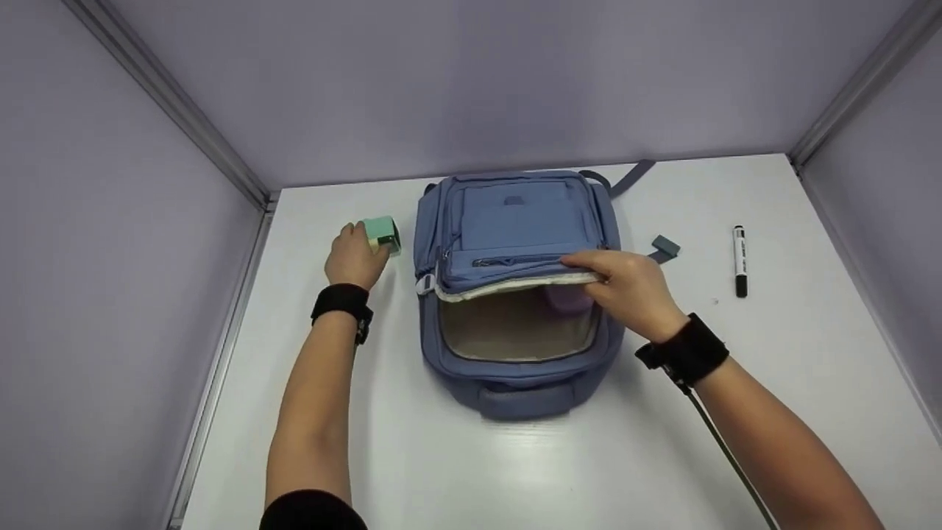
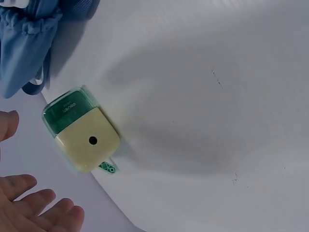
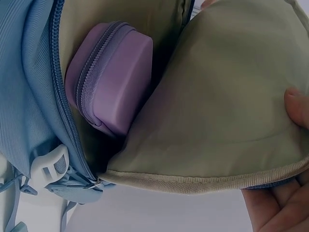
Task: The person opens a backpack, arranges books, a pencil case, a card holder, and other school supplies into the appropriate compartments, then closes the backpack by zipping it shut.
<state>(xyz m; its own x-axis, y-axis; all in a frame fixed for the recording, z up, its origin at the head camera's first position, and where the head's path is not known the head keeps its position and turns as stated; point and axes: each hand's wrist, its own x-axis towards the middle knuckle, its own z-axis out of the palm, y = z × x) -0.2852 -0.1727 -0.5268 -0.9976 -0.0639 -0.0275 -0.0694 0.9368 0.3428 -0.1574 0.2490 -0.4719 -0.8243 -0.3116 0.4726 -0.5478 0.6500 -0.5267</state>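
Note:
A blue backpack [image 1: 519, 221] lies on the table with its main compartment unzipped. My right hand [image 1: 636, 287] pinches the edge of its front flap [image 3: 217, 111] and holds it lifted, thumb on the beige lining. Inside the opening sits a purple zippered case [image 3: 123, 79], partly hidden by the flap. Left of the backpack is a cream and green pencil sharpener [image 2: 87, 137] with a round hole and a small green crank. My left hand [image 1: 353, 256] is right at it, and in the left wrist view its fingers [image 2: 36, 200] are spread and apart from the sharpener.
A white marker with a black cap [image 1: 740, 261] lies on the right of the white table [image 1: 456, 471]. Straps extend from the backpack's right side, one ending in a grey-green tab [image 1: 666, 246]. Pale panels [image 1: 515, 81] enclose the back and sides.

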